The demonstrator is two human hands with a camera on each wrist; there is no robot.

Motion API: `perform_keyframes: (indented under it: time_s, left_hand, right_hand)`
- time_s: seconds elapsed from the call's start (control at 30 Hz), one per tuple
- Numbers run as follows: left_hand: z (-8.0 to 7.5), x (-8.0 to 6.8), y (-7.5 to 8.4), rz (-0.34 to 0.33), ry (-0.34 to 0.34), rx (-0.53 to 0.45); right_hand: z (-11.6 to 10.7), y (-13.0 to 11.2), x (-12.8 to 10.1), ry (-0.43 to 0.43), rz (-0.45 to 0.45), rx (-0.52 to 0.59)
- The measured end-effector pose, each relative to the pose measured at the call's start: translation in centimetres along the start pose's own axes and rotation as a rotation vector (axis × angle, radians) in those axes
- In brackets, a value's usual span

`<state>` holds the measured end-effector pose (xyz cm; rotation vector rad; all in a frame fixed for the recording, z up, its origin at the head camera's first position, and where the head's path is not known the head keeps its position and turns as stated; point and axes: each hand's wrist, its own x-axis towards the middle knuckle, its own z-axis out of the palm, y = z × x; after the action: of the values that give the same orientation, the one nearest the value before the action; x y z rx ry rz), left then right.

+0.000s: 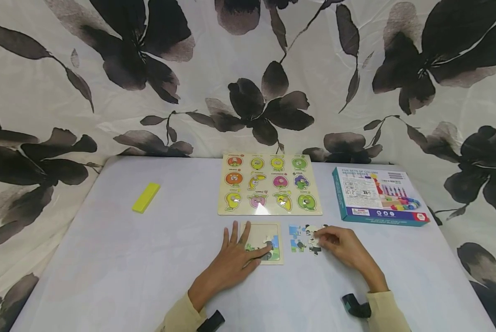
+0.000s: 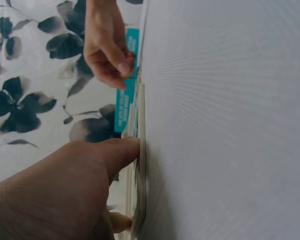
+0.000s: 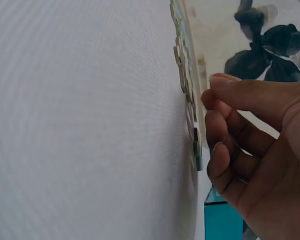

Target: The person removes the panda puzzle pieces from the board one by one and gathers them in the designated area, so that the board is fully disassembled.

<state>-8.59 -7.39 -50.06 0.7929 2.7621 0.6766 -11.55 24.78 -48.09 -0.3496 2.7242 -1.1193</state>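
Observation:
My left hand (image 1: 230, 263) lies spread on a small wooden jigsaw tray (image 1: 274, 263), fingers extended across its frame and picture. A few fitted pieces with blue, green and dark print show at the tray's right side; the hand covers part of the rest. Just right of the tray, loose jigsaw pieces (image 1: 296, 231) with a panda and blue sky lie grouped on the table. Over their right edge is my right hand (image 1: 347, 246), fingers loosely bent and thumb near the index fingertip. In the right wrist view, no piece shows between those fingertips (image 3: 217, 82).
Behind the tray lies a wooden fruit puzzle board (image 1: 270, 213). A teal-edged boxed toy (image 1: 380, 196) sits at the back right. A yellow block (image 1: 146, 197) rests on the left of the white-covered table (image 1: 106, 258). A floral cloth (image 1: 268, 110) hangs behind.

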Motion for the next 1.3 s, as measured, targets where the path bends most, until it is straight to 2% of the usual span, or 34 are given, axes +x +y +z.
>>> perform_keyframes:
  time_s: [0.17, 0.37, 0.57, 0.73, 1.0, 1.3]
  left_hand:
    - [0.0, 0.1, 0.0, 0.013, 0.007, 0.002]
    - [-0.2, -0.1, 0.1, 0.017, -0.005, -0.005]
    - [-0.2, -0.3, 0.3, 0.044, -0.016, 0.027]
    - [-0.1, -0.2, 0.2, 0.042, -0.018, 0.056]
    - [-0.2, 0.0, -0.1, 0.045, 0.009, 0.085]
    - [-0.5, 0.1, -0.2, 0.042, 0.001, 0.061]
  right_hand:
    - [0.4, -0.8, 0.5, 0.004, -0.007, 0.052]
    - [1.9, -3.0, 1.8, -0.015, -0.031, 0.091]
    - [4.0, -5.1, 3.1, -0.031, -0.130, 0.087]
    - [5.4, -6.1, 3.9, -0.050, -0.184, 0.058]
    - [6.7, -6.9, 4.8, -0.051, -0.219, 0.040]
    - [7.2, -7.2, 5.2, -0.068, -0.211, 0.016]
